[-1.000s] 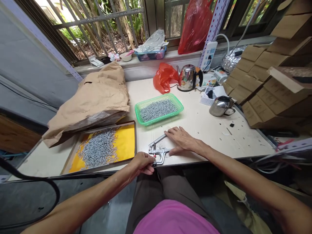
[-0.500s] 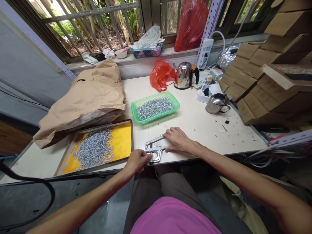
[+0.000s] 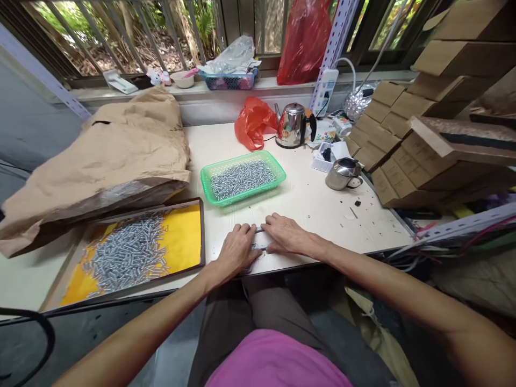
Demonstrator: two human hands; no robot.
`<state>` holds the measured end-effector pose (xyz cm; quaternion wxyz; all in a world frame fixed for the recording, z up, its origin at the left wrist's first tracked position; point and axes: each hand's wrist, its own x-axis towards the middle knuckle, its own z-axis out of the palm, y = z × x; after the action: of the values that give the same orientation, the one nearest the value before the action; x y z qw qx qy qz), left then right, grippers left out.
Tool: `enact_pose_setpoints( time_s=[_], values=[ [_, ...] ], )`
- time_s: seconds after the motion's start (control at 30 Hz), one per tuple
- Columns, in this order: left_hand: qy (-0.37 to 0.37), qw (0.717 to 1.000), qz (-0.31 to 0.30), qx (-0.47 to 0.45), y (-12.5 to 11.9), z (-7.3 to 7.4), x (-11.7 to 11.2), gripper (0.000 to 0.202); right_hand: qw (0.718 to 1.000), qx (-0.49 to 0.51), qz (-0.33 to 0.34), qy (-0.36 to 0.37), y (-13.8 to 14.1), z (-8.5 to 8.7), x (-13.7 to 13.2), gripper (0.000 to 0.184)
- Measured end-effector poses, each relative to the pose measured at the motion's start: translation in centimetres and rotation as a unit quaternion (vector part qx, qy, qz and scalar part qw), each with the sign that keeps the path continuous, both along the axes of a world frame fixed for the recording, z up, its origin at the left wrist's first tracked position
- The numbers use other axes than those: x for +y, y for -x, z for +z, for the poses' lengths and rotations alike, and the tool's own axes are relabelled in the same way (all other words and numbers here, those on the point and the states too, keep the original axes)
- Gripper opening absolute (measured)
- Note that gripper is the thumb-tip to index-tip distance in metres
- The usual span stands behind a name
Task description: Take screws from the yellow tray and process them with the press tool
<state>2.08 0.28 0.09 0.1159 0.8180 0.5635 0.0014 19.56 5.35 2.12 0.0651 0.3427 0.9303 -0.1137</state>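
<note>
A small metal hand tool (image 3: pixel 258 246) lies on the white table (image 3: pixel 322 209) near its front edge, mostly hidden under my hands. My left hand (image 3: pixel 237 249) lies over its left end with fingers curled on it. My right hand (image 3: pixel 284 235) presses on its handle from the right, fingers closed together. Just beyond stands a green basket (image 3: pixel 242 200) of small silver metal pieces. To the left a yellow-bottomed tray (image 3: pixel 183 236) holds a heap of similar pieces.
A big brown paper sack (image 3: pixel 121 145) lies at the left rear. A red plastic bag (image 3: pixel 253 121), a steel kettle (image 3: pixel 291 124) and a steel mug (image 3: pixel 341 174) stand further back. Stacked cardboard boxes (image 3: pixel 423 156) crowd the right side. Loose cables hang at the right edge.
My left hand moved up from the table's front edge onto the tool and now covers it. My right hand stayed on the handle. The view shifted to the right.
</note>
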Motion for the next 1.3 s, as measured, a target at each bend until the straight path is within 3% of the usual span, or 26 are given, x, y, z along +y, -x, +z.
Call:
enact_pose_setpoints(
  time_s=[0.17,0.33,0.43,0.53,0.63,0.77,0.93,1.0,1.13,1.3],
  values=[
    [0.003,1.000,0.005,0.026,-0.8,0.1,0.1,0.023,1.000,0.002,0.004,-0.026,0.3,-1.3,-0.2,0.019],
    [0.016,1.000,0.014,0.020,-0.8,0.2,0.4,0.019,0.998,0.028,-0.026,-0.049,0.2,-2.9,-1.2,0.016],
    [-0.010,1.000,0.013,-0.004,-0.3,-0.1,-0.3,0.025,0.996,0.052,-0.047,-0.060,-0.3,-2.5,-1.3,0.027],
    [-0.071,0.996,0.005,-0.049,-0.1,-1.3,-2.2,0.032,0.996,0.086,-0.010,-0.031,-1.1,-2.2,-0.6,0.044],
    [-0.100,0.990,-0.026,-0.093,-0.8,-2.6,-4.2,0.032,0.994,0.107,0.007,-0.008,-1.5,-2.6,0.4,0.030],
    [-0.073,0.988,-0.034,-0.135,-2.4,-3.5,-5.7,0.032,0.995,0.086,-0.040,-0.039,-0.8,-3.2,2.1,0.022],
    [-0.072,0.985,-0.026,-0.155,-2.9,-3.8,-6.3,0.043,0.994,0.050,-0.069,-0.072,1.5,-1.7,3.6,0.022],
    [-0.081,0.981,-0.033,-0.170,-2.7,-4.1,-6.5,0.050,0.995,0.055,-0.015,-0.080,3.1,-0.9,2.7,0.023],
    [-0.061,0.980,-0.041,-0.184,-2.6,-4.6,-7.0,0.051,0.978,0.080,0.187,-0.041,6.8,-0.2,-0.8,0.015],
    [-0.022,0.981,-0.034,-0.191,-2.5,-4.8,-8.0,0.058,0.960,0.071,0.268,-0.037,9.7,-1.4,-2.9,0.015]
  ],
)
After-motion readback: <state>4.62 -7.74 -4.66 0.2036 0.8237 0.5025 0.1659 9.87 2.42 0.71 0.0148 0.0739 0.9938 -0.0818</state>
